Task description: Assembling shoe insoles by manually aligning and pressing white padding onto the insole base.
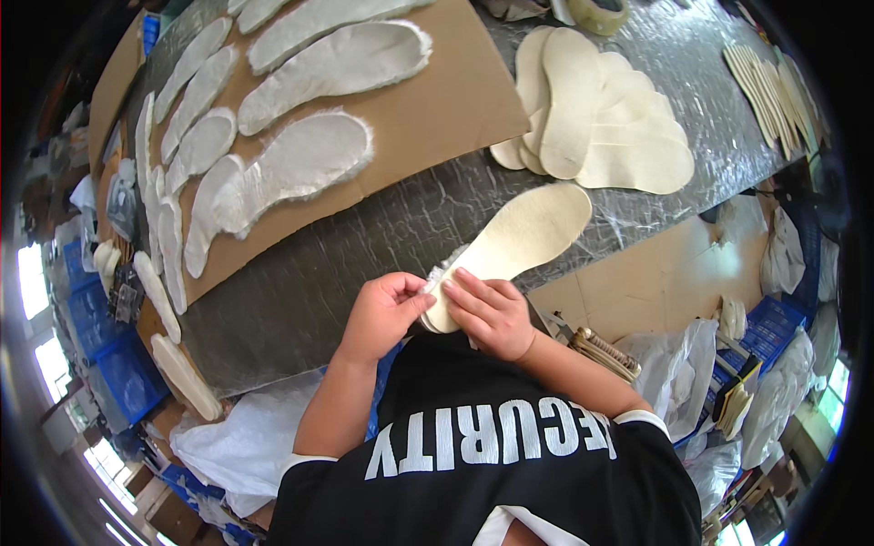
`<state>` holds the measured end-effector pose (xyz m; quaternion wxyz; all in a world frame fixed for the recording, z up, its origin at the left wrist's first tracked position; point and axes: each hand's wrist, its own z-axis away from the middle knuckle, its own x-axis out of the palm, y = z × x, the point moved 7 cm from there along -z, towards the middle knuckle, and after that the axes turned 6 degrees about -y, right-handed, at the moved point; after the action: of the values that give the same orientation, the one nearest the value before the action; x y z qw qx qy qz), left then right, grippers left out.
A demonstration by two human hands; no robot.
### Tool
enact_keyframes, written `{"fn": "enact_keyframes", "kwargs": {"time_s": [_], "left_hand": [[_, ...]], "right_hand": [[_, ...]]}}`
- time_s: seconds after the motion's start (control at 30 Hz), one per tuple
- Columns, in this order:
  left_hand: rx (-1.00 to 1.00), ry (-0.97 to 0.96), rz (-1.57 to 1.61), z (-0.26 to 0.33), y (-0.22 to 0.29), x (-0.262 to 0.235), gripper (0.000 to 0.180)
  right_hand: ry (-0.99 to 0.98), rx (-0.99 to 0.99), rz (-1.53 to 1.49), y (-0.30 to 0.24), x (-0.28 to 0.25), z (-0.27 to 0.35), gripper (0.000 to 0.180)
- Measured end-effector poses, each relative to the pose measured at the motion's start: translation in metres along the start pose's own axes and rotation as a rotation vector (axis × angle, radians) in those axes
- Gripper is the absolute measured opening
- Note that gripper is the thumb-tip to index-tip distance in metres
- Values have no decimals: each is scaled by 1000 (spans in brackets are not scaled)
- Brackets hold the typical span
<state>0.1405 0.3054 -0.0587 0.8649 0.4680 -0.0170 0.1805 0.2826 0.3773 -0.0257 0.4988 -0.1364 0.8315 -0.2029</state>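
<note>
Both of my hands are on one cream insole (537,227), held over the table's near edge with its wide end pointing up and to the right. White fluff (446,262) sticks out along the insole's left edge. My left hand (387,314) pinches that edge near the narrow end, thumb and forefinger together. My right hand (492,314) lies across the narrow end, its fingers pressing on the upper face and its thumb hidden beneath. What lies under the insole cannot be made out.
Fluffy white insoles (309,150) lie on a cardboard sheet (455,100) at the left. A fanned pile of cream insoles (637,136) rests on the dark plastic-covered table (401,227). A tape roll (598,14) sits beyond. Plastic bags (674,364) and blue crates (769,332) stand at the right.
</note>
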Motion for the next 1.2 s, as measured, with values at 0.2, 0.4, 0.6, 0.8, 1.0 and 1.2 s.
{"fn": "enact_keyframes", "kwargs": {"time_s": [0.2, 0.4, 0.6, 0.8, 1.0, 1.2], "left_hand": [[-90, 152, 116, 7, -53, -42, 18], [-21, 279, -19, 3, -64, -29, 31], [-150, 326, -275, 1, -46, -32, 32], [409, 320, -1166, 5, -3, 32, 57], [375, 206, -1431, 9, -54, 53, 79], [427, 654, -942, 45, -43, -15, 44]], "right_hand": [[-136, 212, 82, 21, 21, -4, 52], [-389, 471, 191, 53, 52, -14, 81], [-475, 499, 276, 60, 60, -14, 84], [-464, 479, 352, 64, 69, -8, 78], [-519, 498, 350, 62, 66, -8, 76], [-387, 361, 190, 59, 43, -11, 82]]}}
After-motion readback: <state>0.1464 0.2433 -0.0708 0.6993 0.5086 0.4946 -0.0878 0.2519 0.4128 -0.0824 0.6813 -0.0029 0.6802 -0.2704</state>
